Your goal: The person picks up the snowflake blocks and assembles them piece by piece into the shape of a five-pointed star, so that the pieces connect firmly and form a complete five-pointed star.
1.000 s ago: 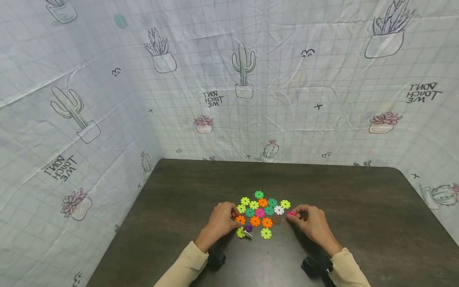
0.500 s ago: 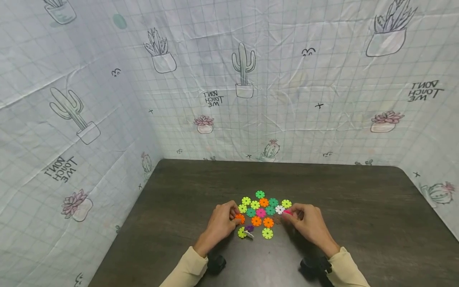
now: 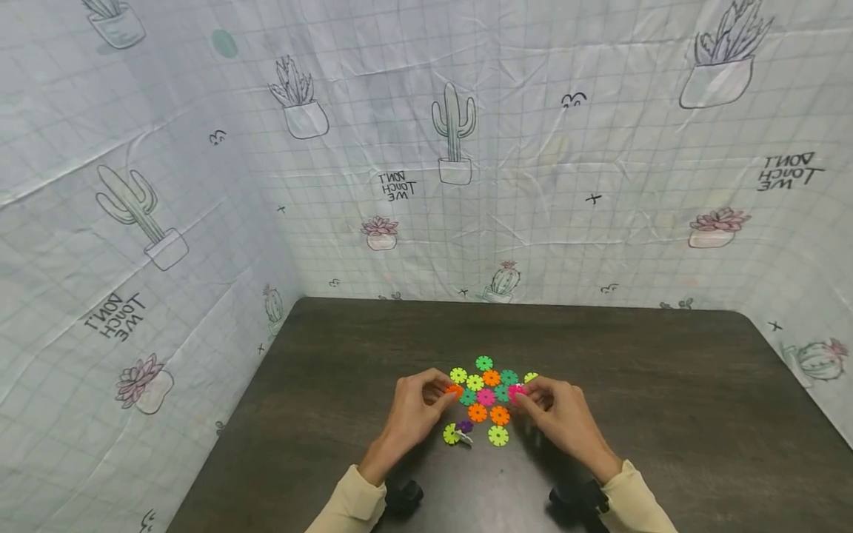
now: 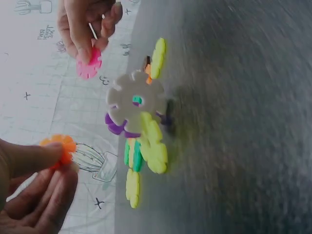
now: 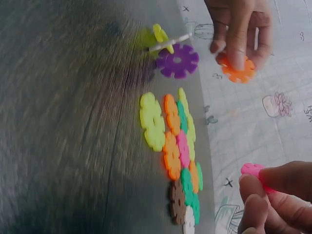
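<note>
My left hand point(image 3: 415, 411) pinches an orange notched disc point(image 4: 63, 146) between thumb and fingers, raised over the left side of a group of flat flower-shaped discs. Opposite it, my right hand point(image 3: 569, 418) pinches a pink notched disc point(image 4: 89, 66) by its edge, above the group's right side. Below them lie several loose discs, among them a pink disc point(image 3: 486, 397), an orange disc point(image 3: 500, 415) and a brown disc point(image 5: 177, 202). Nearer me, a white disc point(image 4: 146, 90) stands slotted upright with a yellow-green disc point(image 4: 154, 146), beside a purple disc point(image 5: 178, 62).
A lone yellow-green disc point(image 3: 498, 436) lies at the group's near edge. The dark wooden table point(image 3: 346, 340) meets a cactus-print cloth point(image 3: 566, 244) at the back and sides. Black wrist devices point(image 3: 403, 500) sit under both wrists.
My right hand has moved left with the pink disc, from beside the group to over it. My left hand has lifted the orange disc from the table and shifted slightly right.
</note>
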